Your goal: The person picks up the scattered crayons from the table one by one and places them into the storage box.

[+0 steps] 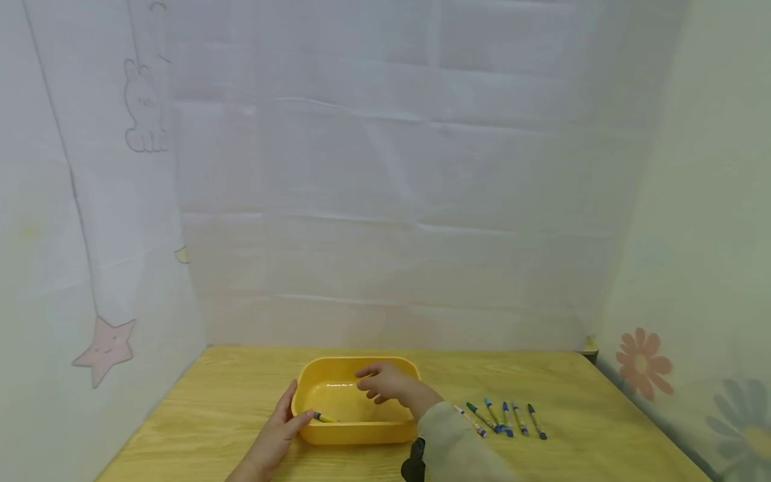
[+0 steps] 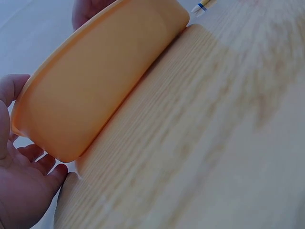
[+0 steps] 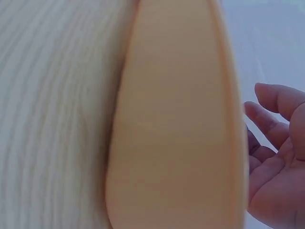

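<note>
Yellow basin [image 1: 358, 435]: plastic, rounded-rectangular, smooth walls, rolled rim, upright and flat on the wood-grain tabletop [image 1: 229, 395]. Left hand [image 1: 276, 435] grips its left end, thumb at the rim, fingers against the outer wall. One yellow-and-blue pen [image 1: 324, 417] lies inside at the near-left corner, partly hidden by the front wall. Right hand [image 1: 388, 383] hangs over the basin, fingers loosely bent, nothing held. Six slim pens [image 1: 508, 418] lie right of the basin, caps in different colors, a few touching or nearly so at their near ends.
</note>
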A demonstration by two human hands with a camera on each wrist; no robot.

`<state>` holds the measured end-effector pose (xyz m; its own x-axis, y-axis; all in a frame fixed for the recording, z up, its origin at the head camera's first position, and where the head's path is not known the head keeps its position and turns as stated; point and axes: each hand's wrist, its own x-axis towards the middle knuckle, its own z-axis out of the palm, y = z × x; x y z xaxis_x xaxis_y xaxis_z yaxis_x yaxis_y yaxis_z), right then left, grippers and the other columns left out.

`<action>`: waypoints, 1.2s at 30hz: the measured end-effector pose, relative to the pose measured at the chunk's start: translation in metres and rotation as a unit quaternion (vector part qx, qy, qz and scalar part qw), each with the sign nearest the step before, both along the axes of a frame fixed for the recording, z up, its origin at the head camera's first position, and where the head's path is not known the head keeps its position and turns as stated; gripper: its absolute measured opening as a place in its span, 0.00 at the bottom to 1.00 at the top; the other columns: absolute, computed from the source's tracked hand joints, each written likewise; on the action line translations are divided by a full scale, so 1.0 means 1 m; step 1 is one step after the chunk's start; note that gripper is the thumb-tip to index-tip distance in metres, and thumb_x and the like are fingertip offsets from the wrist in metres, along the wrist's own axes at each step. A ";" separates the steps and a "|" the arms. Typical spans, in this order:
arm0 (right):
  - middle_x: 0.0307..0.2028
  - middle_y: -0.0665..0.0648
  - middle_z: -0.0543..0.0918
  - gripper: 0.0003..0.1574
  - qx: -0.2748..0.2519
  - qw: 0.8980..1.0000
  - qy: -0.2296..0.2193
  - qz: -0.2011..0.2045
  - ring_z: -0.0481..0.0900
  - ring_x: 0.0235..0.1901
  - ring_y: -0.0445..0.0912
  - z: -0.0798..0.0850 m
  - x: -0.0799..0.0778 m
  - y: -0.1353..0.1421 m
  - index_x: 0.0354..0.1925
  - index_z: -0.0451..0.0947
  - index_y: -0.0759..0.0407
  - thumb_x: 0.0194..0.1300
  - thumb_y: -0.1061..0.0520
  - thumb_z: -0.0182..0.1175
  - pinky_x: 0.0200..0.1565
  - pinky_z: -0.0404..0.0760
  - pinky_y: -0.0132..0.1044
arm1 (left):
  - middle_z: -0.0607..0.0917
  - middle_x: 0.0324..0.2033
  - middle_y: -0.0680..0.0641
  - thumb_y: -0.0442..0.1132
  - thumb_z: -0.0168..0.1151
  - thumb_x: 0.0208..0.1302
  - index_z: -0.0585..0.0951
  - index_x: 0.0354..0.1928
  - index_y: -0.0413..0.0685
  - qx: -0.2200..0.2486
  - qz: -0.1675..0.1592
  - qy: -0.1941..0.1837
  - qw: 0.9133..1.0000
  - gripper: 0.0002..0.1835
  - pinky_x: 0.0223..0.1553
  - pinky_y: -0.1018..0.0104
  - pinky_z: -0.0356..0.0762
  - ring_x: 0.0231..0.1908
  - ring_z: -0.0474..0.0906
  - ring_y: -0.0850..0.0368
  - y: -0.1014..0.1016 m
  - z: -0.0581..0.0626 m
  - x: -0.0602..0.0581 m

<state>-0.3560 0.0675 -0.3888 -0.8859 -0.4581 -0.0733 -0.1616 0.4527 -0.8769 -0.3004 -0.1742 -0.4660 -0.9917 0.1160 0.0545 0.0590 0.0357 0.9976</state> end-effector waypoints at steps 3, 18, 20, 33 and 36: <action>0.55 0.68 0.80 0.26 -0.017 1.000 0.010 -0.007 0.81 0.49 0.63 0.007 -0.002 0.017 0.63 0.72 0.68 0.70 0.57 0.57 0.49 0.85 0.52 | 0.38 0.76 0.30 0.43 0.57 0.71 0.36 0.78 0.42 0.000 0.002 0.000 1.000 0.47 0.73 0.37 0.44 0.75 0.39 0.32 0.000 0.000 0.000; 0.59 0.70 0.77 0.27 -0.030 0.996 0.040 -0.080 0.81 0.50 0.60 0.027 -0.004 0.097 0.63 0.72 0.65 0.70 0.55 0.58 0.51 0.84 0.51 | 0.39 0.75 0.29 0.42 0.56 0.72 0.36 0.77 0.41 -0.008 0.004 0.000 1.000 0.47 0.73 0.38 0.43 0.75 0.38 0.31 0.001 0.002 0.001; 0.59 0.70 0.77 0.27 -0.033 0.994 0.046 -0.095 0.82 0.48 0.56 0.028 -0.002 0.110 0.63 0.72 0.65 0.70 0.55 0.57 0.50 0.84 0.50 | 0.39 0.75 0.29 0.42 0.56 0.71 0.36 0.77 0.41 -0.009 0.007 0.001 1.000 0.47 0.73 0.38 0.42 0.75 0.37 0.31 0.001 0.002 0.001; 0.63 0.73 0.72 0.32 -0.012 0.980 0.071 -0.184 0.77 0.55 0.62 0.008 0.009 0.192 0.68 0.65 0.66 0.73 0.51 0.54 0.51 0.82 0.51 | 0.40 0.75 0.30 0.43 0.56 0.71 0.38 0.78 0.42 -0.028 0.011 0.003 1.000 0.46 0.73 0.39 0.43 0.75 0.37 0.31 0.002 0.001 0.000; 0.64 0.74 0.70 0.33 -0.003 0.979 0.067 -0.195 0.74 0.58 0.65 0.006 0.014 0.207 0.70 0.63 0.67 0.74 0.51 0.52 0.53 0.81 0.52 | 0.39 0.76 0.31 0.43 0.57 0.71 0.38 0.78 0.43 -0.027 0.011 -0.001 1.000 0.46 0.74 0.39 0.42 0.75 0.36 0.32 0.000 0.002 0.001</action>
